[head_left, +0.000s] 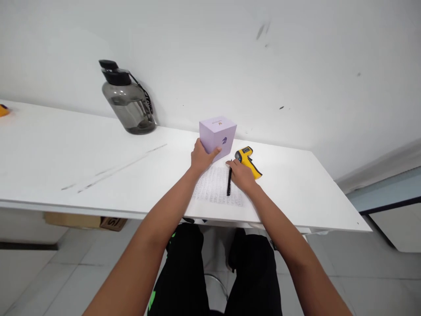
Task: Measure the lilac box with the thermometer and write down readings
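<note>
A lavender box (215,136) with a small dark purple mark on its front stands at the back of the white table. My left hand (202,156) is closed on its lower left side, thumb across the front and the other fingers partly hidden. My right hand (241,172) has its fingers closed over the upper part of a black pen (229,186). Under the pen lies a sheet of paper (210,186) covered with rows of writing. Just behind the right hand, a yellow and black infrared thermometer gun (246,153) rests on the table.
A large grey see-through water bottle (131,105) with a black lid stands against the wall, left of the box. The white table (296,188) ends at a front edge close to my legs. An orange thing (4,110) shows at the far left. Below is a cardboard box (75,219).
</note>
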Available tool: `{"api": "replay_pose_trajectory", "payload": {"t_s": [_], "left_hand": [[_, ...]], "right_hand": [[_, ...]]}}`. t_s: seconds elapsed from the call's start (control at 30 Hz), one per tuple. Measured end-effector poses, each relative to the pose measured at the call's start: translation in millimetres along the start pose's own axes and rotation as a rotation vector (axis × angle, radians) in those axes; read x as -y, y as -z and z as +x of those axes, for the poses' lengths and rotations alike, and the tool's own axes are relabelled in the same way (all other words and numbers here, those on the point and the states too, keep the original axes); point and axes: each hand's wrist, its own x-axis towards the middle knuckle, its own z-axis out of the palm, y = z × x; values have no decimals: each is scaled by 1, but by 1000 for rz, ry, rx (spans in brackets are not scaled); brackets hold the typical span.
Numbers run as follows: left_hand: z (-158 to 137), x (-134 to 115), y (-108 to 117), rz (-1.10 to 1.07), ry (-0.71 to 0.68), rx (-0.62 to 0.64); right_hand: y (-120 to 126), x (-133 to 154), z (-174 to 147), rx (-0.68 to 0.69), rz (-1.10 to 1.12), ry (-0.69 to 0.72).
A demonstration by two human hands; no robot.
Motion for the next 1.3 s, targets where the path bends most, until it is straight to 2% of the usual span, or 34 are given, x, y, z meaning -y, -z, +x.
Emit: {"api": "replay_pose_trajectory", "payload": {"t_s": [0.1,0.2,0.27,0.33,0.37,0.43,0.5,0.63,0.73,0.83,0.97,1.1,1.17,1.23,1.3], "left_hand": [[0,2,-1,-22,9,3],[1,4,-1,-44,18,2],[1,5,-1,-51,19,-10],[2,6,0,-48,20,-17],[2,6,0,-45,24,-13],[3,7,1,-37,37,-4],[4,8,1,-44,54,4],[6,10,0,-57,58,-3],[8,14,-1,-50,51,-11],[10,18,-4,-63,38,-16],[13,24,-6,-134,26,-45],[17,29,-8,-220,31,-58],[19,33,-9,-264,17,-46],[20,35,-11,-293,-1,-42],[20,37,-13,-315,-8,-45]], "right_hand": [[-1,-4,-4,-22,30,19],[0,-12,-9,-146,55,8],[2,-17,-9,-252,36,-128],[3,-22,-8,-290,9,-337],[4,-24,-7,-270,6,-429],[5,-26,-4,-161,28,-523],[7,-26,-1,-81,55,-555],[16,-23,3,-30,116,-588],[20,-22,2,-15,171,-556],[19,-21,-2,-65,214,-527],[18,-19,-7,-262,388,-499],[12,-10,-15,-452,784,-324],[6,0,-18,-426,1081,-204],[-1,12,-20,-312,1352,-119],[-8,22,-21,-194,1519,-77]]}}
